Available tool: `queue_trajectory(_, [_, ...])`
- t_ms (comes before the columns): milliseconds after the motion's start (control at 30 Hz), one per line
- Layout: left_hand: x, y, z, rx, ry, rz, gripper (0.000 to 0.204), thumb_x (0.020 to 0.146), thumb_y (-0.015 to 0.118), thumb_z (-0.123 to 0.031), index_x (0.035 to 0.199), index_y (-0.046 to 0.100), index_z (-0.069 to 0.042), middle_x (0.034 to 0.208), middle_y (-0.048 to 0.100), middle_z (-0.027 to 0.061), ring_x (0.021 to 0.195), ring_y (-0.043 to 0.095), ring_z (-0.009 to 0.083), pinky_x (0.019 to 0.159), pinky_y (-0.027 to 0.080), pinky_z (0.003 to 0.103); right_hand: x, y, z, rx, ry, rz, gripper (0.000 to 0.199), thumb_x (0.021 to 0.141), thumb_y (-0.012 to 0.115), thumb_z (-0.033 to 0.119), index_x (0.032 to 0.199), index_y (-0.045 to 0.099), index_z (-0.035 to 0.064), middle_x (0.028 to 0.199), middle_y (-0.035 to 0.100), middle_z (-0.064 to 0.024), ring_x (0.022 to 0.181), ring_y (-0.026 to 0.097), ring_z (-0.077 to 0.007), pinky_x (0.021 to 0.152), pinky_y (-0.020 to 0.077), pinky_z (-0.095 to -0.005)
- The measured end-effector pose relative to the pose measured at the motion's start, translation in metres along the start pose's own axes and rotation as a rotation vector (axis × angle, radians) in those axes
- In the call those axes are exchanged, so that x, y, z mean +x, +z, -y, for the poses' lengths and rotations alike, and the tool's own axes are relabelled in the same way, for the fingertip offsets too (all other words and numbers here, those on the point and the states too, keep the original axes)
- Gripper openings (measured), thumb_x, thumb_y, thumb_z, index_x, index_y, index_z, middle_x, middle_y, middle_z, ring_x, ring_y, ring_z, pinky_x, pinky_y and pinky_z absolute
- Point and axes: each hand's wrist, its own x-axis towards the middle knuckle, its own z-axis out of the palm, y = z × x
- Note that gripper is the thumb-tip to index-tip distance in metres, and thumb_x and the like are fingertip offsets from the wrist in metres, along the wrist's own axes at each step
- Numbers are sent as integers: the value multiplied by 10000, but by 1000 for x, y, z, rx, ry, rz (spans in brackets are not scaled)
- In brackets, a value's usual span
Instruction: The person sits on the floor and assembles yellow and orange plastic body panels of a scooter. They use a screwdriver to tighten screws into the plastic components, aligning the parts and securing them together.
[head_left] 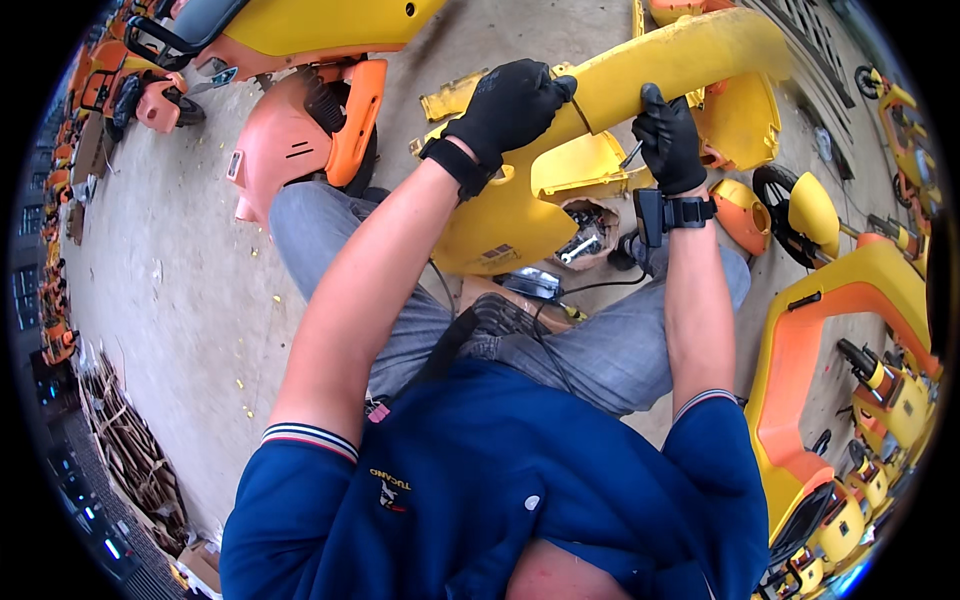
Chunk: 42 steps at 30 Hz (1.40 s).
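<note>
A large curved yellow plastic scooter panel (690, 55) lies across my lap, its wide lower part (505, 225) over my legs. My left hand (515, 108), in a black glove, is closed on the panel beside a dark seam. On the other side of the seam, my gloved right hand (668, 138) is closed, thumb up, near the panel's edge. From that fist a screwdriver's thin metal shaft (631, 156) sticks out toward the lower left; its handle is hidden in the glove. More yellow plastic parts (585, 165) lie beneath and behind the panel.
Between my legs, a torn box (590, 225) holds a wrench (578, 247) and small hardware. A pink-orange scooter front (285, 140) stands at the left. Yellow-orange frame parts (775, 400) and a wheel (778, 200) are at the right. A black cable (605, 285) crosses my lap.
</note>
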Motion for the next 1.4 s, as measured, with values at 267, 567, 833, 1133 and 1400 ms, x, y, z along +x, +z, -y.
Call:
queue_trajectory(267, [2, 8, 7, 42, 65, -37, 436, 902, 548, -403, 776, 653, 0, 682, 609, 197, 634, 575, 339, 625, 440, 437, 2, -3, 3, -36, 49, 20, 90, 951, 607, 190, 963, 522, 161, 637, 373, 102, 440, 272, -12, 408, 239, -178])
queue_trajectory(567, [12, 17, 4, 119, 71, -30, 399, 889, 582, -401, 817, 701, -26, 749, 656, 188, 681, 625, 324, 676, 491, 394, 11, -30, 0, 82, 163, -34, 112, 978, 558, 190, 874, 532, 157, 586, 315, 86, 449, 256, -29, 402, 221, -189])
queue_trajectory(833, [15, 22, 4, 81, 4, -13, 376, 882, 567, -379, 867, 720, -36, 844, 675, 190, 767, 645, 334, 743, 505, 409, 13, -45, 2, 139, 227, 42, 110, 983, 547, 180, 880, 534, 142, 583, 344, 77, 430, 274, -51, 392, 234, -197])
queue_trajectory(1133, [21, 20, 9, 73, -82, -15, 386, 864, 555, -396, 938, 731, -60, 938, 691, 178, 880, 666, 331, 819, 508, 410, 1, -15, 3, -6, -30, -49, 101, 948, 598, 103, 902, 514, 135, 653, 397, 66, 470, 292, -40, 425, 234, -210])
queue_trajectory(1400, [19, 20, 10, 101, -66, -57, 391, 869, 557, -404, 947, 728, -61, 959, 692, 168, 903, 662, 331, 833, 506, 407, -6, -6, -2, -100, -120, -38, 129, 931, 614, 89, 941, 494, 135, 685, 418, 71, 480, 316, -29, 427, 251, -198])
